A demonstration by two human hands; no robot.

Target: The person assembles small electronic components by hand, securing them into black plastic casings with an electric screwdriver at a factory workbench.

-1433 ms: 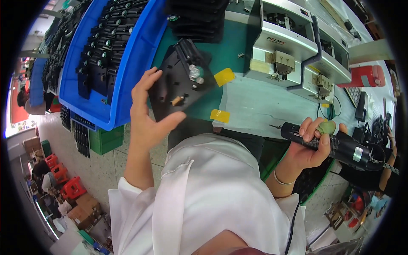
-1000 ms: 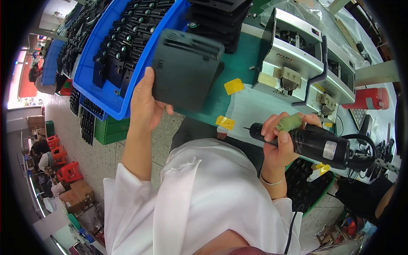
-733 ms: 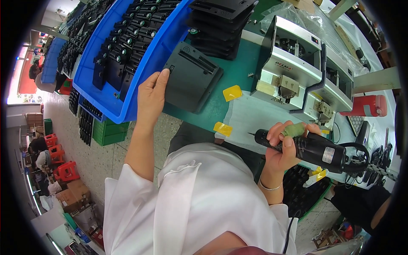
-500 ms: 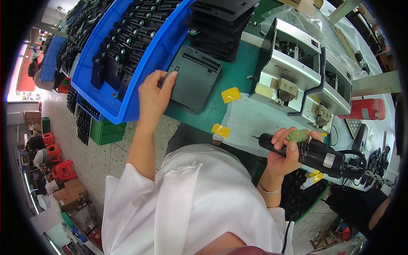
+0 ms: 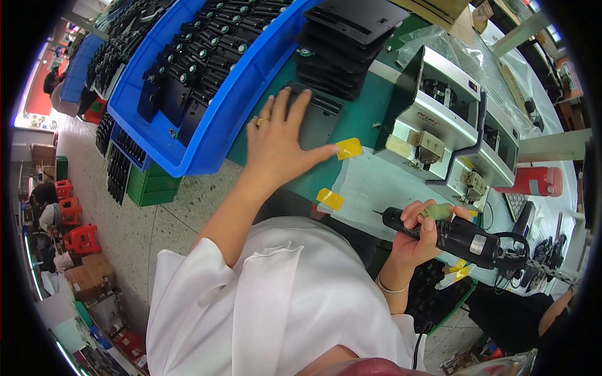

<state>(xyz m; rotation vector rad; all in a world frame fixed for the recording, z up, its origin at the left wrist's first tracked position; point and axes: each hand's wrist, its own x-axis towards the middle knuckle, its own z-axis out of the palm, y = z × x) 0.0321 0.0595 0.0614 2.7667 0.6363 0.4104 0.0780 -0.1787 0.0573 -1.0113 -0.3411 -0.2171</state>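
My left hand is spread open, palm down, over a dark grey plastic panel on the green table mat. It covers much of the panel; whether the palm presses on it I cannot tell. The thumb points right, toward a piece of yellow tape. My right hand is closed round a black electric screwdriver, held nearly level above the table's front edge with its bit pointing left. A pale green wrap shows at one of its fingers.
At the left, a blue bin holds many black parts. Behind the panel rises a stack of black panels. Two silver box-shaped machines stand at the right, behind a white sheet. Beyond them lies a red cylinder.
My left hand has left its grip on the panel's left edge and spread over its face, to the right. The whole view has shifted slightly; the right hand still holds the screwdriver.
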